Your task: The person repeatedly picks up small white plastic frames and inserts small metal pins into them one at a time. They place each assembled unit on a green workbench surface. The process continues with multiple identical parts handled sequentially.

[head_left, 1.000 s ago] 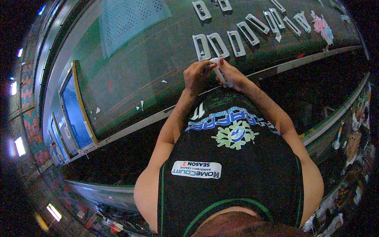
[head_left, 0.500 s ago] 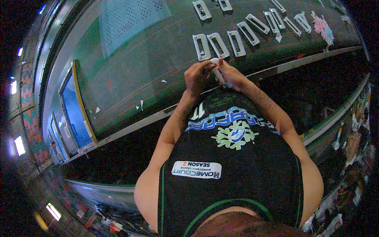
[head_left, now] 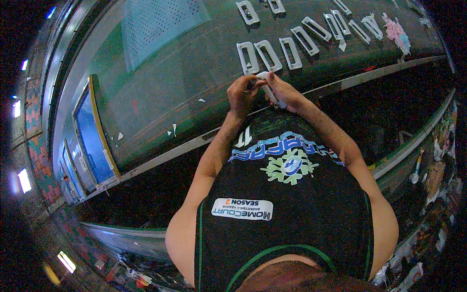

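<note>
My right hand gripped a slim white piece by the near edge of a dark green work surface; my left hand bunched its fingers at the upper end, whether pinching I couldn't tell. White frames lay just beyond.

The sleeveless jersey is black; its trim green; its emblem snowflake-shaped.

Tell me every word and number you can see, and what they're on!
I won't copy printed words or numbers, but here's where they are:
Black shirt: big blue letters, upside down.
Shirt, above those: small blue lettering, too small to read; white figures at left.
White patch on the shirt: dark lettering, orange numeral.
Held white piece: none I can make out.
</note>
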`<state>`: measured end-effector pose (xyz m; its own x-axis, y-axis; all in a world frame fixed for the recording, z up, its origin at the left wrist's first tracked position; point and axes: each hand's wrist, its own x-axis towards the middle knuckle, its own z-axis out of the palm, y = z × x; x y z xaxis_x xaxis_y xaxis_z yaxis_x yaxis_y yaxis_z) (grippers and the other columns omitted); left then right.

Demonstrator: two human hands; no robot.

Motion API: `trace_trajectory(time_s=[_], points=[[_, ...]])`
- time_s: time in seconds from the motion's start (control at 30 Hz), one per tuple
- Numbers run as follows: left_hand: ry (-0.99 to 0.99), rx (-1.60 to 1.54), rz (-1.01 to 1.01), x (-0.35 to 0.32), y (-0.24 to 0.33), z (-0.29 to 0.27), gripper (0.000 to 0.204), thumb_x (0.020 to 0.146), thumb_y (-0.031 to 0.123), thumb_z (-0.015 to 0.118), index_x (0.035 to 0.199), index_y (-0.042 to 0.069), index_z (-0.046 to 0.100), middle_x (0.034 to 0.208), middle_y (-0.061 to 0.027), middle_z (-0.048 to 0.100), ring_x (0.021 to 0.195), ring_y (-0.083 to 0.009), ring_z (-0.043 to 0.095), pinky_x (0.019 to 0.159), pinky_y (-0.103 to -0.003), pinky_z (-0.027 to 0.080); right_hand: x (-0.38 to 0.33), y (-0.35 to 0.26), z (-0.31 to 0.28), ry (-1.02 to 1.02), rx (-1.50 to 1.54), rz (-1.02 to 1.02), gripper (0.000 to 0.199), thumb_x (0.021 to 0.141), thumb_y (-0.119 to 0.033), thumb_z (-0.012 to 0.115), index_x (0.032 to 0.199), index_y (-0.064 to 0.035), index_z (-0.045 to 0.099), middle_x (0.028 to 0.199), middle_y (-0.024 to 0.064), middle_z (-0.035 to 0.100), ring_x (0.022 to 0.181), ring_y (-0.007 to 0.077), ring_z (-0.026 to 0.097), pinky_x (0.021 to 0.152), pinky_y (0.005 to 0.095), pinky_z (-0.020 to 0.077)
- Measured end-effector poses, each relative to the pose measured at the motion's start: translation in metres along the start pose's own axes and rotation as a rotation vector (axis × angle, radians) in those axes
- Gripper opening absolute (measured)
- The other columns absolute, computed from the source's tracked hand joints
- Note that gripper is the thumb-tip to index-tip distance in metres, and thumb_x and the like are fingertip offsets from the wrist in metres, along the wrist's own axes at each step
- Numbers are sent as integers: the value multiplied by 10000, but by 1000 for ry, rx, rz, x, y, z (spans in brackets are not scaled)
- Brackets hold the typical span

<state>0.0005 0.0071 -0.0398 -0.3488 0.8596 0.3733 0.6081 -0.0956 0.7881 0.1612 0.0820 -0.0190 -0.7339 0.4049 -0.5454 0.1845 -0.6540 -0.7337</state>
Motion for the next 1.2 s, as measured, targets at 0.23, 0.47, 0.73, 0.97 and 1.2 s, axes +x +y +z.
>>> trace_trajectory(time_s=[0.23, 0.47, 0.73, 0.97, 1.2], points=[[-63, 14, 107, 2, -1, 0, 188, 801, 143, 770, 971, 82, 718, 797, -88, 701, 705, -253, 692, 603, -332, 537, 3, 3, 1, 52, 26, -13, 746, 905, -739, 331, 1350, -150, 442, 1019, 51, 572, 742, 125, 563, 573, 271, 484], [-118, -5, 114, -3, -3, 3, 305, 841, 108, 725, 1145, 93, 705, 859, -119, 720, 724, -233, 703, 621, -318, 535, 0, 2, 1, 88, 57, -12, 770, 901, -730, 353, 1380, -130, 406, 1010, 37, 575, 729, 120, 570, 564, 258, 486], [-129, -279, -179, 1, -11, 2, 330, 834, 89, 739, 1162, 86, 701, 802, -88, 718, 651, -122, 641, 589, -269, 497, 0, 2, -5, 8, 73, 42, 785, 889, -735, 357, 1341, -100, 450, 973, 30, 581, 777, 127, 593, 605, 269, 513], [20, -75, -204, 42, -13, -34, 409, 815, 98, 766, 1208, 68, 658, 637, -36, 635, 548, -68, 509, 501, -258, 405, -6, -1, -3, 66, 144, 49, 825, 865, -739, 400, 1328, -58, 446, 962, 39, 570, 776, 134, 598, 597, 272, 521], [-24, 182, -161, 71, -10, -45, 524, 764, 212, 823, 1247, 183, 621, 613, -77, 578, 532, -180, 544, 526, -334, 445, -11, -9, 1, 106, 161, 70, 845, 860, -743, 408, 1354, -58, 428, 1035, 60, 558, 805, 158, 600, 606, 275, 519]])
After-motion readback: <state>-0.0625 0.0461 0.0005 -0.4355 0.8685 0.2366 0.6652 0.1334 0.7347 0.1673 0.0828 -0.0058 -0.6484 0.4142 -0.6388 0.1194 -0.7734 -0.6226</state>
